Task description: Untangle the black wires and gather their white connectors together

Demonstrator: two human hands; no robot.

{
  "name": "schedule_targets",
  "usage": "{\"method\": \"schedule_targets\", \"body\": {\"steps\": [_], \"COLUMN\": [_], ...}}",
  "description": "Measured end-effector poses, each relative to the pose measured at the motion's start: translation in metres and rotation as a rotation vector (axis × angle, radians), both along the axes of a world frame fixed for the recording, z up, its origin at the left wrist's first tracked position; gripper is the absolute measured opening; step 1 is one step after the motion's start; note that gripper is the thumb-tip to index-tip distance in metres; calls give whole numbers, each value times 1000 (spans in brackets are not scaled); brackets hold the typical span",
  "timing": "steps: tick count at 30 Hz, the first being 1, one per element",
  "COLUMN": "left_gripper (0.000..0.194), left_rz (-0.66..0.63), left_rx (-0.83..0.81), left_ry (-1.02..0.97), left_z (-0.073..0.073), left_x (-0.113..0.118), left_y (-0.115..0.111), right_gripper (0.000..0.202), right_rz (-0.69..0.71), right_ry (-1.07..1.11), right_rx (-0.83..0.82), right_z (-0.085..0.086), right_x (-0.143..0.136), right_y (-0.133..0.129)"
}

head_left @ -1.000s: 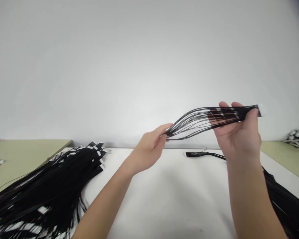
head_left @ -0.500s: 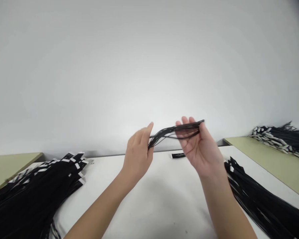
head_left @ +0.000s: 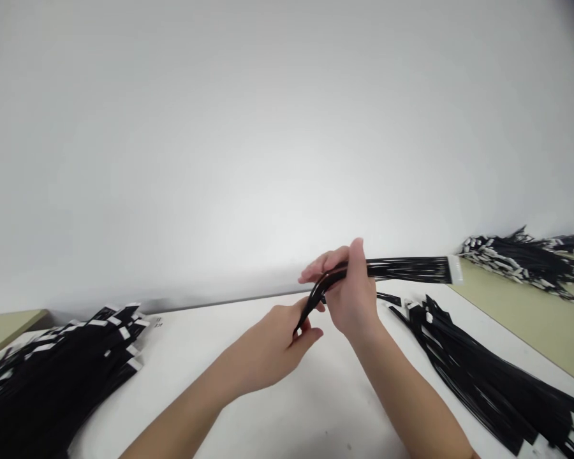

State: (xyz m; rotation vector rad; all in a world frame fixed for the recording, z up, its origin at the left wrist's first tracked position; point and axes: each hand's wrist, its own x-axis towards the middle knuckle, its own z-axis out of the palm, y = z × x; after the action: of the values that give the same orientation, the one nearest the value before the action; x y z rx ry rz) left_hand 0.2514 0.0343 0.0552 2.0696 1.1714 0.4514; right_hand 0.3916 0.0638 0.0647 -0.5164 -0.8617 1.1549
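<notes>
A black wire harness (head_left: 406,270) is held up above the table, its wires spread into a flat strip that ends in a white connector at the right. My right hand (head_left: 351,296) is closed on its middle, thumb in front and fingers behind. From there the wires bend down to the left into my left hand (head_left: 282,344), whose thumb and fingers are curled around them. The left end of the harness is hidden by that hand. Behind my hands another dark strip of wires (head_left: 389,298) lies on the table, partly covered.
A large pile of black harnesses with white ends (head_left: 62,376) covers the left of the white table (head_left: 277,421). More black harnesses (head_left: 488,370) lie at the right. Another heap (head_left: 521,258) rests on the greenish board (head_left: 555,331). A pale wall (head_left: 268,127) stands behind.
My right hand has turned and closed around the wires. The harness now stretches out to the right with its white connector showing. My left hand has moved lower and slightly right.
</notes>
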Motion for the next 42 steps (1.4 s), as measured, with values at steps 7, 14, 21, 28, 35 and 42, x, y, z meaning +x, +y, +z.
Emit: {"method": "schedule_targets", "body": {"steps": [7, 14, 21, 28, 35, 42], "left_gripper": [37, 50, 32, 57, 48, 39], "left_rz": [203, 145, 47, 12, 19, 35], "left_rx": [142, -7, -249, -410, -309, 219], "left_ry": [217, 143, 10, -85, -54, 251], "left_z": [3, 8, 27, 35, 33, 17], "left_x": [-10, -24, -39, -52, -64, -50], "left_y": [15, 20, 21, 23, 31, 36], "right_gripper": [70, 58, 36, 45, 56, 58], "right_rz": [-186, -186, -235, -149, 60, 205], "right_ry": [-400, -786, -825, -925, -1021, -712], "right_rx": [214, 220, 112, 26, -63, -192], "right_z": [0, 10, 16, 17, 13, 3], "right_x": [11, 36, 40, 41, 48, 46], "right_y": [3, 6, 4, 6, 15, 32]}}
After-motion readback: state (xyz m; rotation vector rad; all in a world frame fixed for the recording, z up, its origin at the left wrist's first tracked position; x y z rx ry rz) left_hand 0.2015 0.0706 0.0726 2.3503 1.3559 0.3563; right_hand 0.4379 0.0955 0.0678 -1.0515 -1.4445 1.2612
